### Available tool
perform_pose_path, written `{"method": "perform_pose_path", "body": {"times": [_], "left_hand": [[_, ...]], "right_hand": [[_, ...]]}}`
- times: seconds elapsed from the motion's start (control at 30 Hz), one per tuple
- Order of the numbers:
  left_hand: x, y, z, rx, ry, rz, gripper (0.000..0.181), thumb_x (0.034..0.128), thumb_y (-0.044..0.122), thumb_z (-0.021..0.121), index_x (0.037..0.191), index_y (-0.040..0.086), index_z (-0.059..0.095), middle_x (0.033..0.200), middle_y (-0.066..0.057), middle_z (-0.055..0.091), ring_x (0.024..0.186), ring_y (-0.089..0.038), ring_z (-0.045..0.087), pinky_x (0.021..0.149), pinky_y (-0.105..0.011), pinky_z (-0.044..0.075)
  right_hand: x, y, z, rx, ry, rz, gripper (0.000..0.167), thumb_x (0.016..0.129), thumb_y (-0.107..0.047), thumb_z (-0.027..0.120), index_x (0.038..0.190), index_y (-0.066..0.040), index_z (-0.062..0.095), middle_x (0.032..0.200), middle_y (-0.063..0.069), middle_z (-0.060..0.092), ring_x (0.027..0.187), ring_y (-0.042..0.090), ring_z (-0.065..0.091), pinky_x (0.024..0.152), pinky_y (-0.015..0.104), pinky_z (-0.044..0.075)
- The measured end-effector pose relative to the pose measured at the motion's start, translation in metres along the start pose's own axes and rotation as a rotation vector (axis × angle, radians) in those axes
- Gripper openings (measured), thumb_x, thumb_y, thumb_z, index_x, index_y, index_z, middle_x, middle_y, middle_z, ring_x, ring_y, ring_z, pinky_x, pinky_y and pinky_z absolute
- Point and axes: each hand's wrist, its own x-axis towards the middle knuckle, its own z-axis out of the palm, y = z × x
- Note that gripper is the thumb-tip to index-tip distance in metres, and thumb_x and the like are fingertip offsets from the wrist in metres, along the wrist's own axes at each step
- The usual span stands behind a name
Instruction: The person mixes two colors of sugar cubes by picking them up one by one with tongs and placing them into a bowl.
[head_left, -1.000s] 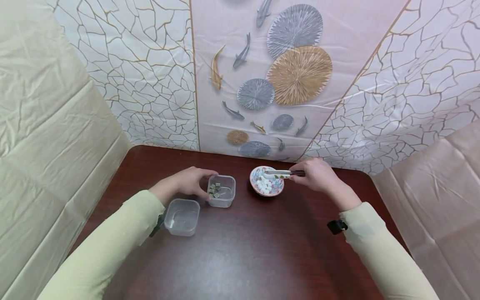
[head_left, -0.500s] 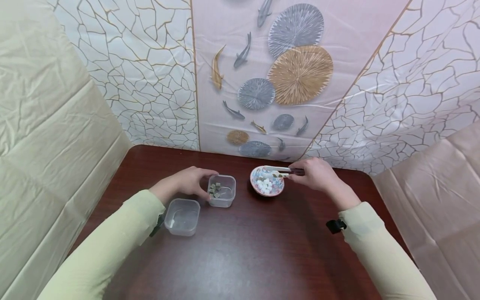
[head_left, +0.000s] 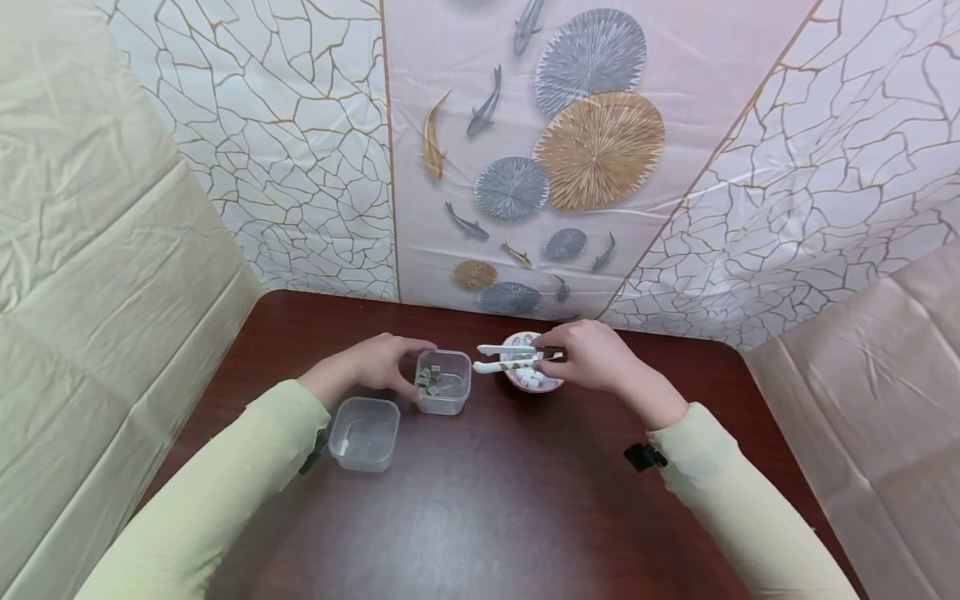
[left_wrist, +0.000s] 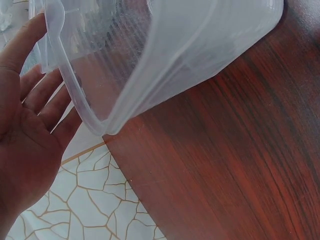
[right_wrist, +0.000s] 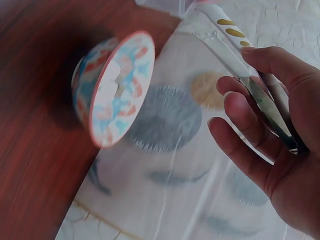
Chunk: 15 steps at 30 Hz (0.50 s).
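Right hand [head_left: 592, 357], clamped on tongs [head_left: 513, 350], has shifted toward 9 o'clock: tips [head_left: 482, 367] pass bowl [right_wrist: 127, 107], nearing box [head_left: 441, 407] gripped by left hand [head_left: 377, 362].

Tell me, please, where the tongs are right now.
In the head view, the tongs are just right of centre, in the right hand, partly hiding the patterned bowl, tips toward the container of green cubes.

Your L sleeve [head_left: 225, 483] & R sleeve [head_left: 750, 508] are lt yellow-grn w/ some creases. You've a small blk device [head_left: 645, 456] by the R cuff [head_left: 677, 425], & a dk strap-like pc [head_left: 313, 452] by the L cuff [head_left: 303, 408].
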Motion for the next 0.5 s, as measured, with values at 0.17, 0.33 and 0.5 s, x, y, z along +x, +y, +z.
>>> {"method": "perform_pose_path", "body": {"times": [0.17,0.33,0.5], "left_hand": [[0.000,-0.001,0.000,0.002,0.006,0.010,0.084,0.0793,0.030,0.096,0.152,0.010,0.058,0.132,-0.009,0.075,0.130,-0.026,0.065,0.114,-0.049,0.048],[0.000,-0.001,0.000,0.005,0.008,0.013,0.084,0.0793,0.030,0.096,0.152,0.010,0.058,0.132,-0.009,0.075,0.130,-0.026,0.065,0.114,-0.049,0.048],[0.000,-0.001,-0.001,0.011,0.008,0.013,0.084,0.0793,0.030,0.095,0.152,0.011,0.058,0.134,-0.008,0.074,0.130,-0.026,0.065,0.114,-0.047,0.048]], "right_hand": [[0.017,-0.017,0.007,-0.003,-0.012,-0.058,0.012,0.087,-0.023,0.083,0.098,-0.020,0.080,0.081,-0.008,0.072,0.067,0.016,0.061,0.058,0.044,0.053],[0.036,-0.032,0.017,-0.016,-0.057,-0.101,0.006,0.089,-0.023,0.080,0.094,-0.020,0.079,0.081,-0.007,0.072,0.067,0.011,0.059,0.058,0.041,0.052],[0.049,-0.043,0.026,-0.062,-0.114,-0.118,0.011,0.090,-0.024,0.080,0.099,-0.018,0.081,0.088,-0.008,0.076,0.074,0.013,0.067,0.064,0.040,0.055]]}}
